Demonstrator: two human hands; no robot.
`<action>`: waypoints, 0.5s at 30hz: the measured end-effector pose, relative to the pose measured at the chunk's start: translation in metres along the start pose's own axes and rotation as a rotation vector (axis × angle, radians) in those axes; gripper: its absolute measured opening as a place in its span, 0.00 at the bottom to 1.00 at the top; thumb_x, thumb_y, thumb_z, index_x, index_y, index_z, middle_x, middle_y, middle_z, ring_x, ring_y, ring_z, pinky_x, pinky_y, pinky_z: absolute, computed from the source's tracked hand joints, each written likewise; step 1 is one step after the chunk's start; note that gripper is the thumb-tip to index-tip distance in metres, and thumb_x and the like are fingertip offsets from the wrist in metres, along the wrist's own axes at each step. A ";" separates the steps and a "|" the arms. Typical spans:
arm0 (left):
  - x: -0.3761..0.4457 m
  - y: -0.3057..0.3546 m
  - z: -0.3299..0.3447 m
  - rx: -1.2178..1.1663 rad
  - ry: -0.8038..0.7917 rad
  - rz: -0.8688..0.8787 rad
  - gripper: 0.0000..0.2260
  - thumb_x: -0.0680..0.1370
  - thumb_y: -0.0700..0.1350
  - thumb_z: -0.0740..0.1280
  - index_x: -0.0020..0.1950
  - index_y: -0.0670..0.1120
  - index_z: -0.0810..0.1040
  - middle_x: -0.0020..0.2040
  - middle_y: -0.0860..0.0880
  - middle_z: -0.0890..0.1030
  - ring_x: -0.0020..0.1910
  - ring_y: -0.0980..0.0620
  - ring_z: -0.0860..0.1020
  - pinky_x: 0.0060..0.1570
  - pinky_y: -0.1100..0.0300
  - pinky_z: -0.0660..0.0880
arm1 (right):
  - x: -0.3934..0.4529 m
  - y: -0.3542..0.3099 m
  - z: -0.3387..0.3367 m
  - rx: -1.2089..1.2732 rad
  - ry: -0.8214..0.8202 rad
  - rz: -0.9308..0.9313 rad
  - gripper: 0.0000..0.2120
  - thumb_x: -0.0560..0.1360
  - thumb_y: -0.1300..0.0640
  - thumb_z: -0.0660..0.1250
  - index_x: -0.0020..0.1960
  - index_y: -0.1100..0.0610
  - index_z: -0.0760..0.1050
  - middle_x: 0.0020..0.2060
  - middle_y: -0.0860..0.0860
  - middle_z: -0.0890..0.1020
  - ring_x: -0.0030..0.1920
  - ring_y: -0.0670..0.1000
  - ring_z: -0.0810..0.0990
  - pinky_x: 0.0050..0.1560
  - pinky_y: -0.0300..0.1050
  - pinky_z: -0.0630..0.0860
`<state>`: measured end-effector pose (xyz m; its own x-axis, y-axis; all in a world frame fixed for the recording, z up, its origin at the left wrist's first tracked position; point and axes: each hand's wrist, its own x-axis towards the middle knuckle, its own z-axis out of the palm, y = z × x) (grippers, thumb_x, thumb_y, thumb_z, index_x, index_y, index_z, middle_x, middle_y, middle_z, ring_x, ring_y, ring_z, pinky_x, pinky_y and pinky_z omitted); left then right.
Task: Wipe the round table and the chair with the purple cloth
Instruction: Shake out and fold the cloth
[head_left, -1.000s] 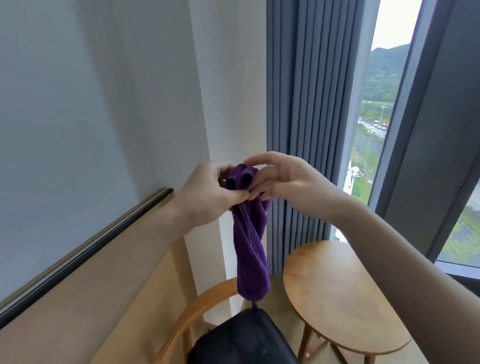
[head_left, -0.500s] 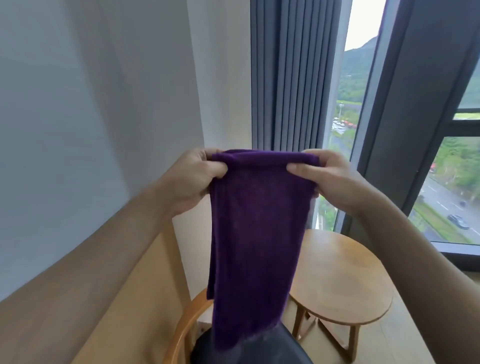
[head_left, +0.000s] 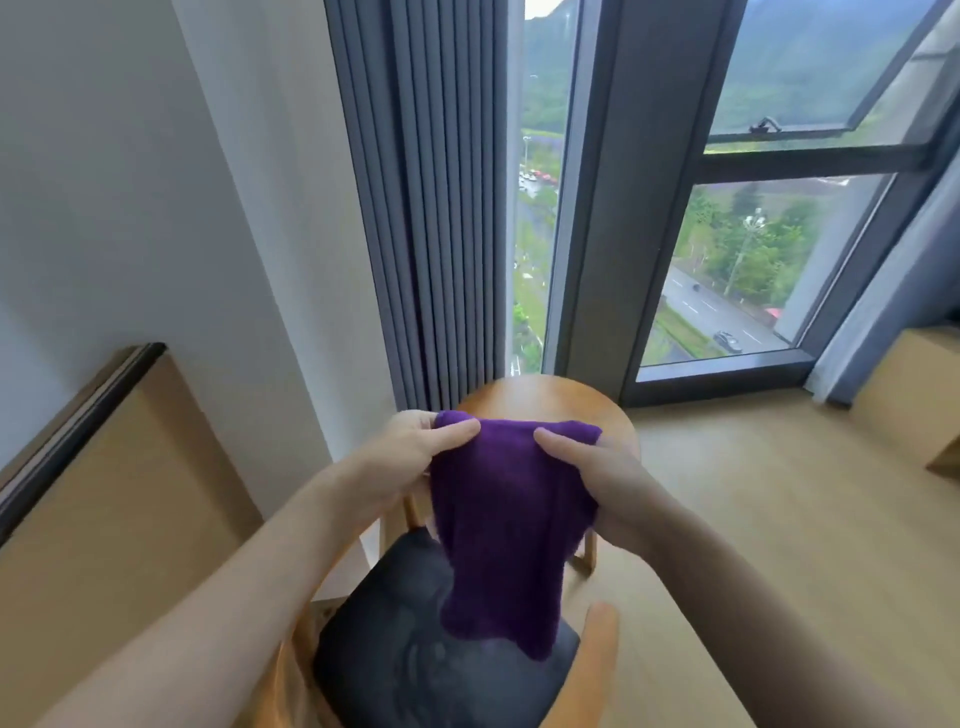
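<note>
We see the dark-cushioned wooden chair (head_left: 415, 649) nearest, the round wooden counter (head_left: 545, 400) just beyond it, grey pleated curtains (head_left: 431, 208) far left, the dark-framed window (head_left: 753, 260) far right.

Soft daylight from the far window (head_left: 743, 270), even brightness, faint shadows, slight motion blur, wide-angle bending at edges

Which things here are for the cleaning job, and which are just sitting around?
For the job:
- purple cloth, held up by the left hand and the right hand
- round table
- chair with a dark seat

Just around:
- grey curtain
- window
- wooden floor
</note>
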<state>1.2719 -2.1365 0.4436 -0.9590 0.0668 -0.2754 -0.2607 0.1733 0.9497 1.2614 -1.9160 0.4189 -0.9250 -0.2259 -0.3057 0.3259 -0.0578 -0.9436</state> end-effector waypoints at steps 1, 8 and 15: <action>0.006 0.004 0.011 -0.030 0.020 -0.011 0.14 0.82 0.47 0.69 0.58 0.37 0.83 0.51 0.41 0.86 0.50 0.44 0.83 0.52 0.53 0.79 | 0.000 -0.005 -0.015 0.067 -0.005 0.039 0.18 0.73 0.56 0.77 0.60 0.61 0.81 0.52 0.59 0.86 0.54 0.59 0.86 0.56 0.57 0.83; 0.038 0.023 0.083 0.154 -0.228 0.025 0.16 0.74 0.36 0.77 0.61 0.44 0.80 0.53 0.44 0.87 0.53 0.44 0.86 0.53 0.52 0.83 | -0.020 0.005 -0.100 -0.342 0.179 0.041 0.25 0.73 0.65 0.74 0.68 0.58 0.72 0.56 0.58 0.83 0.54 0.58 0.84 0.54 0.56 0.84; 0.084 0.033 0.180 0.566 -0.116 0.010 0.32 0.71 0.47 0.82 0.66 0.52 0.65 0.59 0.48 0.77 0.57 0.48 0.79 0.49 0.54 0.83 | -0.050 0.006 -0.194 -0.201 0.402 -0.185 0.21 0.74 0.74 0.62 0.52 0.53 0.85 0.44 0.56 0.86 0.42 0.56 0.81 0.50 0.62 0.81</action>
<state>1.2025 -1.9485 0.4248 -0.9342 0.1729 -0.3121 -0.1212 0.6689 0.7334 1.2713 -1.7166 0.4035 -0.9790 0.1663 -0.1182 0.1416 0.1368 -0.9804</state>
